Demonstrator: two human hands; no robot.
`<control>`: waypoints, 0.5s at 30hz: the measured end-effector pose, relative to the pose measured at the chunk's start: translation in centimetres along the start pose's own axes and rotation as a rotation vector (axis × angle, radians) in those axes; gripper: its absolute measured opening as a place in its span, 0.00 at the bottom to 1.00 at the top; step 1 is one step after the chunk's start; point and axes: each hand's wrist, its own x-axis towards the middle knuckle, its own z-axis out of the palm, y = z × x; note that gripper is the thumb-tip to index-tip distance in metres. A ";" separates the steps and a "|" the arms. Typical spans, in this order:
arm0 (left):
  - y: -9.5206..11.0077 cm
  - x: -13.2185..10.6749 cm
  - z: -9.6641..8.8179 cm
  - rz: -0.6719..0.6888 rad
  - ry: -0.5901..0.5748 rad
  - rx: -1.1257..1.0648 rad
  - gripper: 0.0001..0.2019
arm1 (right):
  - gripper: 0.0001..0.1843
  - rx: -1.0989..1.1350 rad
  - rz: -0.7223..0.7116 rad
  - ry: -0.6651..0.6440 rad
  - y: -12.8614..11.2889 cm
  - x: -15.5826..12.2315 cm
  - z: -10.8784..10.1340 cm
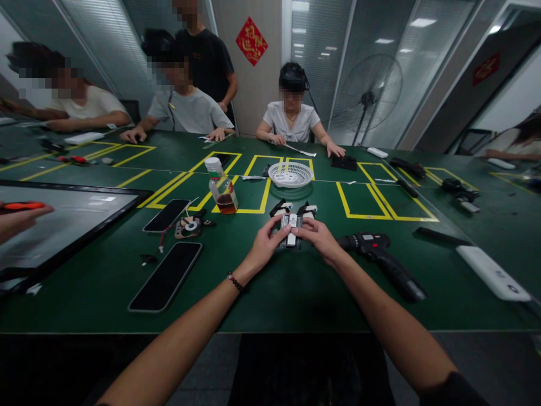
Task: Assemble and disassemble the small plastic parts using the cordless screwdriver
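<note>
Both my hands meet over a small black and white device (292, 224) lying on the green table (296, 287). My left hand (267, 243) pinches its left side with fingers closed. From the other side my right hand (320, 238) grips it, fingers curled. Two more black and white parts (293, 208) lie just behind it. A black electric screwdriver (382, 260) lies right of my right hand.
A white plastic basket (291, 173) and a bottle of brown liquid (221, 187) stand farther back. Two dark phones (166, 276) and a small round part with wires (189, 226) lie left. A white bar (492, 273) lies right. Several people sit around the table.
</note>
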 end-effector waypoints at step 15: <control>-0.5 0.0 0.2 -0.070 -0.096 0.219 0.27 | 0.32 -0.888 0.073 0.372 -5.7 3.1 -14.0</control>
